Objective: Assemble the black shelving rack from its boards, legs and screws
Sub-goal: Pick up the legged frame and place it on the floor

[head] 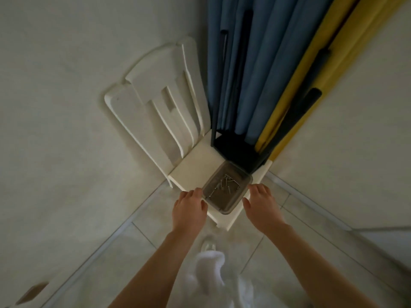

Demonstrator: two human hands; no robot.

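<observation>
Two bare hands are reaching for a clear tray (226, 190) of screws (229, 182) sitting on a white plastic chair (191, 172), the left hand (190, 207) and right hand (262, 203) flanking it with fingers spread, gripping nothing. Just behind the tray, the black rack frame (240, 150) is standing against blue curtains (255, 63). No writing is showing; pale tiled floor (255, 252) is lying below the chair.

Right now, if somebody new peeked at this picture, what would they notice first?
Probably the two bare hands, left hand and right hand, reaching to either side of a clear box with small metal screws inside. The box sits on a white slab in the corner. Just behind it stands the black rack, against a blue curtain with a yellow strip to its right.
</observation>
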